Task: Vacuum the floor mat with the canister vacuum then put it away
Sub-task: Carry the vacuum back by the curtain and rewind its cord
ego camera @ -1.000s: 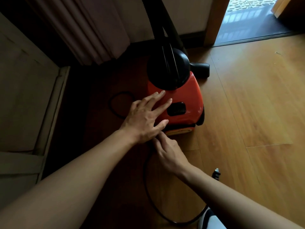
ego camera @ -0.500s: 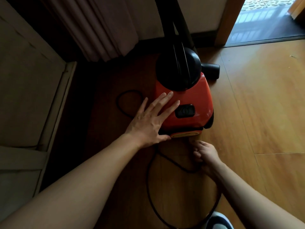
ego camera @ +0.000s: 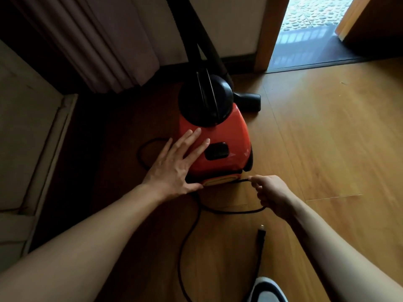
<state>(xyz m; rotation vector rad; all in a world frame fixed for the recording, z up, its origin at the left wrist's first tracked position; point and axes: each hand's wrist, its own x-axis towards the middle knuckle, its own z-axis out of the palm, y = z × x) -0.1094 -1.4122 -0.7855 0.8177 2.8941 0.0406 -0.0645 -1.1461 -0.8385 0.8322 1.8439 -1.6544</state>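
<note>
The red canister vacuum (ego camera: 231,136) with a black domed top stands on the wooden floor near the wall, its black hose rising behind it. My left hand (ego camera: 176,164) presses flat on the canister's left side, fingers straight. My right hand (ego camera: 270,192) pinches the black power cord (ego camera: 231,211) just behind the canister's rear. The cord loops across the floor toward me and ends in a plug (ego camera: 261,233). The black floor nozzle (ego camera: 248,102) lies to the right of the canister.
A curtain (ego camera: 104,40) hangs at the back left beside a pale cabinet (ego camera: 24,131). A doorway (ego camera: 309,31) opens at the back right. My shoe (ego camera: 266,290) shows at the bottom edge. Another cord loop (ego camera: 144,149) lies left of the canister.
My right hand has moved from under my left hand out to the right, drawing the cord behind the canister. My left hand stays on the canister.
</note>
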